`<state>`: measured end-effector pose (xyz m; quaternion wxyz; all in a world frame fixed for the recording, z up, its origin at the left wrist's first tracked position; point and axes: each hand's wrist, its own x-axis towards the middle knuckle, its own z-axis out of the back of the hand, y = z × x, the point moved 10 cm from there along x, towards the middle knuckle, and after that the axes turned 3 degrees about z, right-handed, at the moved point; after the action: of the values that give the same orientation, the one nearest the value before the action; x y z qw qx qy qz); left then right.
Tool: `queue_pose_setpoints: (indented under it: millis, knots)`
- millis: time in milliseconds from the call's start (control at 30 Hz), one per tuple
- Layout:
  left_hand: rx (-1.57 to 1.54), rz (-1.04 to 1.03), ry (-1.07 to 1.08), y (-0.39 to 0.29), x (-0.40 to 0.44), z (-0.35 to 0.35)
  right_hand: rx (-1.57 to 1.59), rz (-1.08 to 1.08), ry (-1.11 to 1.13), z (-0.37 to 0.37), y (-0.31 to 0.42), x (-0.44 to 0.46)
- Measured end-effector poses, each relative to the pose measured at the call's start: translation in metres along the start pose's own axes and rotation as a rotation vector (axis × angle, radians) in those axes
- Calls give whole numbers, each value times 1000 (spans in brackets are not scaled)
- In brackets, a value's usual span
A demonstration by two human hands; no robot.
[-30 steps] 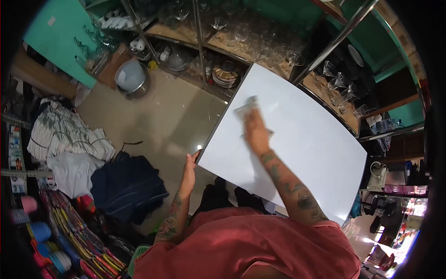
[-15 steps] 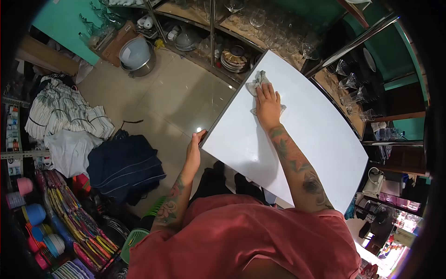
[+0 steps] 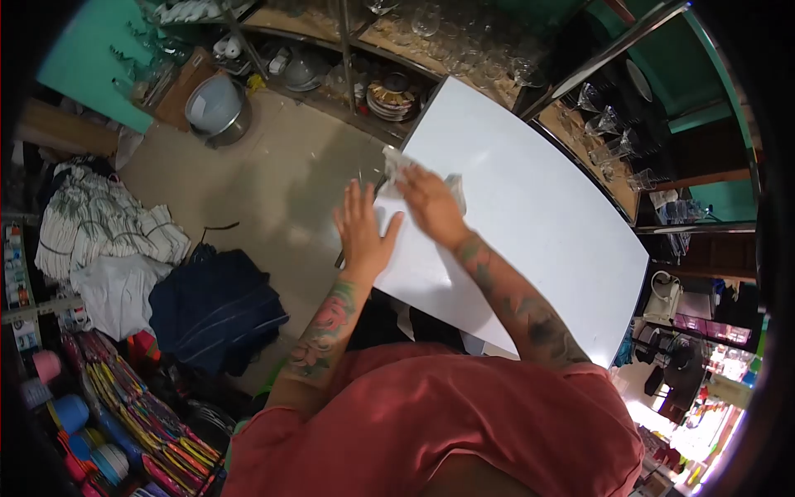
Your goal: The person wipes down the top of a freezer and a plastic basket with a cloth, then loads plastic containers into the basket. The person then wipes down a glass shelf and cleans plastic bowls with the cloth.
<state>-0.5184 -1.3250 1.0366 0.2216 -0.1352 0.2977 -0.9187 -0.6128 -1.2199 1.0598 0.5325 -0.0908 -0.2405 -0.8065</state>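
A white flat panel (image 3: pixel 530 207) with a dark edge lies in front of me, slanting away to the right. My right hand (image 3: pixel 432 203) presses on a crumpled pale cloth (image 3: pixel 395 166) at the panel's left edge; parts of the cloth stick out on both sides of the hand. My left hand (image 3: pixel 364 232) is open, fingers spread and pointing away from me, over the panel's near left corner. Nothing shows in it. Whether its palm touches the surface cannot be told.
Glassware (image 3: pixel 489 58) fills shelves behind the panel, with stacked plates (image 3: pixel 391 99) lower down. On the floor at left are a metal pot with a tub (image 3: pixel 214 106), white bundles (image 3: pixel 103 219) and a dark blue cloth pile (image 3: pixel 217 311). Packed goods (image 3: pixel 141 398) stand lower left.
My right hand has slid the cloth left and toward me to the panel's left edge. My left hand has let go of the panel's corner, moved up and spread its fingers.
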Motion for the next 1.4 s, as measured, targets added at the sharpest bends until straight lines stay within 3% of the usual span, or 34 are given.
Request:
queue_pose_setpoints:
  millis: [100,400,600,767,1200,1300,1400]
  knots:
    - [129,-116,123,-47,9,-37,-40,-58,-102,17,-70,28]
    - [196,-119,155,-66,15,-43,-296,-352,-204,0,-239,91]
    - [184,-229,37,-74,10,-46,-308,-484,-294,16,-269,57]
    - [240,-250,23,-83,5,-45,-317,-589,-408,104,-279,-73]
    - [383,-276,42,-82,2,-64,-670,-1076,-550,381,-413,-569]
    - [398,-283,43,-83,2,-67,-770,-1199,-552,410,-422,-634]
    - [402,-300,45,-84,3,-64,-853,-1256,-526,399,-424,-635]
